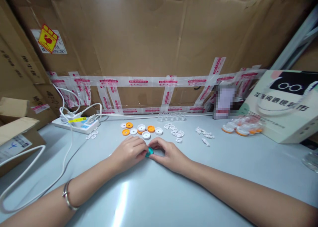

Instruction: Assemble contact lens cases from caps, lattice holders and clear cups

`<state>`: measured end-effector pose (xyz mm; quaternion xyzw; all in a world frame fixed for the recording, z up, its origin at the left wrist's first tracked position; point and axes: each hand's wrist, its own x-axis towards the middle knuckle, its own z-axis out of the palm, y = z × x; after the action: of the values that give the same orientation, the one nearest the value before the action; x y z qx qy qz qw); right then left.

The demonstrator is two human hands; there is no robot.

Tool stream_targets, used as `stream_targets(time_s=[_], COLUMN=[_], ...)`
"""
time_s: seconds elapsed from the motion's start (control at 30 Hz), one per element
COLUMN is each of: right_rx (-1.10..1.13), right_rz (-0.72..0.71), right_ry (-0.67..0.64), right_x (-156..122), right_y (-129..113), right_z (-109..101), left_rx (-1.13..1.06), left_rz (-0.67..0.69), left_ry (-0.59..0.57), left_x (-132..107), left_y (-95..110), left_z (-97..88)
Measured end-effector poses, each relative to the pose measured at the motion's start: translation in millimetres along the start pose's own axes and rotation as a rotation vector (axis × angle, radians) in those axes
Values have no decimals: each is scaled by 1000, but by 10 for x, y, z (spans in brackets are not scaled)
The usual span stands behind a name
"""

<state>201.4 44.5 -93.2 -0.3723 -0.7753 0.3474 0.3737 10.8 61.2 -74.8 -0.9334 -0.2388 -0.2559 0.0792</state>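
Between my two hands is a small round teal piece, partly covered by fingers, so its exact kind does not show. My left hand has its fingers closed against the piece's left side. From the right, my right hand pinches it between thumb and forefinger. Just beyond lie orange and white round caps, some overlapping. Several white openwork plastic parts are scattered past my right hand, and smaller white pieces lie farther right.
Clear round parts line the back. Finished-looking orange-and-clear discs are heaped beside a paper bag. A power strip with white cables and an opened carton occupy the left. Large cardboard walls the back.
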Motion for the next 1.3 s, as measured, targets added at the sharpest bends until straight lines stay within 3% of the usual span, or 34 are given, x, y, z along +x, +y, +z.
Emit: stream_targets(time_s=[0.3, 0.47, 0.6, 0.73, 1.03, 1.3], right_rx=[4, -30, -62, -118, -223, -249], right_rz=[6, 7, 26, 8, -238, -264], right_ry=[1, 11, 22, 61, 28, 46], right_x=[-4, -7, -21, -67, -91, -85], right_y=[11, 11, 28, 27, 28, 87], right_z=[0, 1, -25, -74, -92, -101], left_rx=[-70, -156, -149, -121, -141, -230], left_rz=[-7, -137, -149, -147, -158, -108], left_ry=[23, -106, -158, -215, -259, -202], left_x=[8, -16, -42, -50, -63, -57], left_y=[-18, -5, 25, 40, 46, 13], left_z=[-68, -240, -298, -299, -223, -170])
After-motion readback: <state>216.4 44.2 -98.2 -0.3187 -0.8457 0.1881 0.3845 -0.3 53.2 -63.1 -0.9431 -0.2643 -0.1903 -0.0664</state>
